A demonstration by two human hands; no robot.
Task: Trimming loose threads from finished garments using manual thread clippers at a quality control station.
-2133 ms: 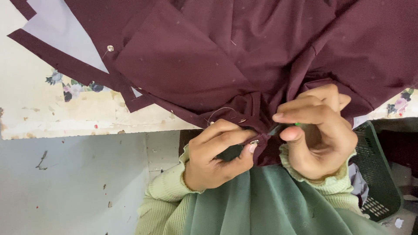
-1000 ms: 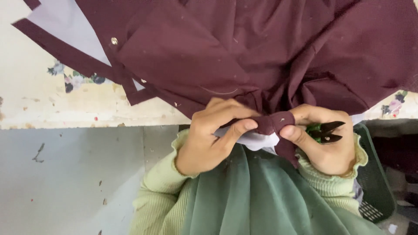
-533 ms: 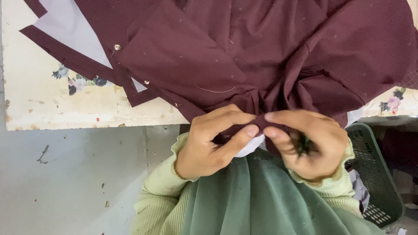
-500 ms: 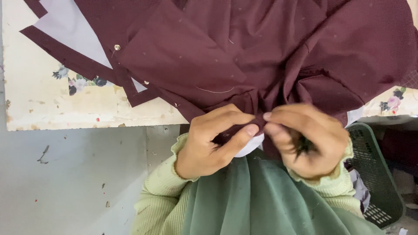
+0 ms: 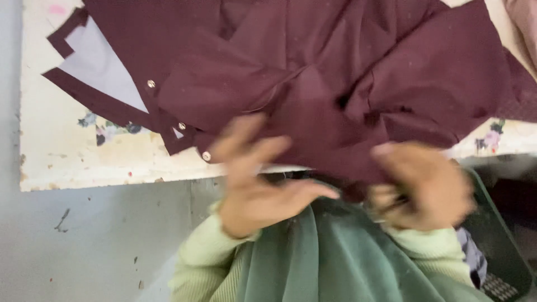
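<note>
no packages, labels, signs, screens

Maroon garment (image 5: 335, 84) on worn tbl (image 5: 84, 162)

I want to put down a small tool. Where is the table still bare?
Bare table shows left of the maroon shirt, below its white-lined collar; also a thin strip at the right edge. The middle is covered, with left hand and right hand crowding the front.

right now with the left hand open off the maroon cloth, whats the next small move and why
Probably bring the left hand back onto the maroon garment near its front edge and pinch it flat. Its fingers are spread and blurred, holding nothing, while the right hand grips the bunched edge alone.
</note>
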